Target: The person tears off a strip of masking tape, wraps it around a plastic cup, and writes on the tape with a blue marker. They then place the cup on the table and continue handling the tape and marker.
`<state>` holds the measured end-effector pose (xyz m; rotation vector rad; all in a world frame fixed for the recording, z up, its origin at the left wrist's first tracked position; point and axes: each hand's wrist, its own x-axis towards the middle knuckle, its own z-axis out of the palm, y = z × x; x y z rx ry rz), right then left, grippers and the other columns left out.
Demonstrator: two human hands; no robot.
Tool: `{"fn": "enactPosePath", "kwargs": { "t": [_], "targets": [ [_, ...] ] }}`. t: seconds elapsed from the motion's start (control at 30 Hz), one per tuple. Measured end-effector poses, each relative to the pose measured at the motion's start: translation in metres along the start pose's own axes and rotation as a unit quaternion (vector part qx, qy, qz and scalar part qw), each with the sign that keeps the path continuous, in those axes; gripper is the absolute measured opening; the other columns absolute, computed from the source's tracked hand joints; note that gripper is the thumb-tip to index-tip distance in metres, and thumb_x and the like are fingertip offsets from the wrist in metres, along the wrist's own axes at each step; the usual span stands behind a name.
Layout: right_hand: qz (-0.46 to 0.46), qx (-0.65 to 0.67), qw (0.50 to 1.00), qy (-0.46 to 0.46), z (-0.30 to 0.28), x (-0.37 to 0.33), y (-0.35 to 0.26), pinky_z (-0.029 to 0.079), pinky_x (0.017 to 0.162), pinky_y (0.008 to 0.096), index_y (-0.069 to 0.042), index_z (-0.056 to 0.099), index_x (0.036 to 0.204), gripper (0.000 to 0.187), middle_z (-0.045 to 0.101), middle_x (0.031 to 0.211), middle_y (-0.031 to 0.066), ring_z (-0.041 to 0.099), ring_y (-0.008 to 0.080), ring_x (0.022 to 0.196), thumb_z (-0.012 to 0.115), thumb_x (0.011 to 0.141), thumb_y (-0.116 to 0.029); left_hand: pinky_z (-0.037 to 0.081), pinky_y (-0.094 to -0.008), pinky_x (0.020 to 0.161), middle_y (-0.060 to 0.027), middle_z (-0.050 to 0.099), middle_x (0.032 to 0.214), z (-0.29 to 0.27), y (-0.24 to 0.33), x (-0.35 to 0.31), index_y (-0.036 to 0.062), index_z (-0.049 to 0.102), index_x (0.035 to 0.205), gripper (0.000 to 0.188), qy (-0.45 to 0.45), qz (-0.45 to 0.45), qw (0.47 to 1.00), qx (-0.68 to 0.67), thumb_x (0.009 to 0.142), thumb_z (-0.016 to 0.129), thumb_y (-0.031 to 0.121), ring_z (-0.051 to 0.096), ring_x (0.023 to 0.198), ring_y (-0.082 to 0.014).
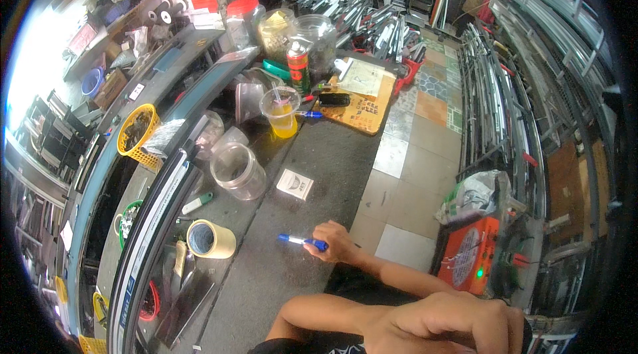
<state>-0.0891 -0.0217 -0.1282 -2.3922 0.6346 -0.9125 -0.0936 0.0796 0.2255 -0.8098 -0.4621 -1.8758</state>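
Pinched in my right hand (330,242) is a blue and white marker (292,239), held low over the dark table (259,267), its tip end pointing left. My right forearm comes in from the right. Across the lower edge lies my left forearm, and my left hand (452,324) is close to the camera, over the right arm. Its fingers are curled, and whatever they hold, if anything, is hidden. A small white box (295,184) lies beyond the marker. To its left is an open clear plastic jar (238,171), with a roll of tape (211,239) nearer me.
Farther back stand a cup of yellow drink (282,115), a spray can (298,68), lidded jars and a clipboard (359,95). Long metal profiles (149,241) line the left side. On the right are an orange box (468,254), a plastic bag (475,194) and racks of metal bars.
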Motion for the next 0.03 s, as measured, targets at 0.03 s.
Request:
{"fn": "enactPosePath", "kwargs": {
  "t": [0.03],
  "targets": [
    [0.002,-0.007,1.0,-0.003,-0.0002,0.0,0.0004,0.044,0.069,0.0421,-0.01,0.057,0.07,0.041,0.057,0.072,0.0094,0.057,0.0301,0.066,0.078,0.093,-0.036,0.057,-0.0421,0.077,-0.0293,0.066,0.103,-0.0003,-0.0004,-0.0011,0.0093,0.059,0.124,0.02,0.0,0.0,1.0,0.0,0.109,0.059,0.023,0.067,0.083,-0.0326]
  ]
}}
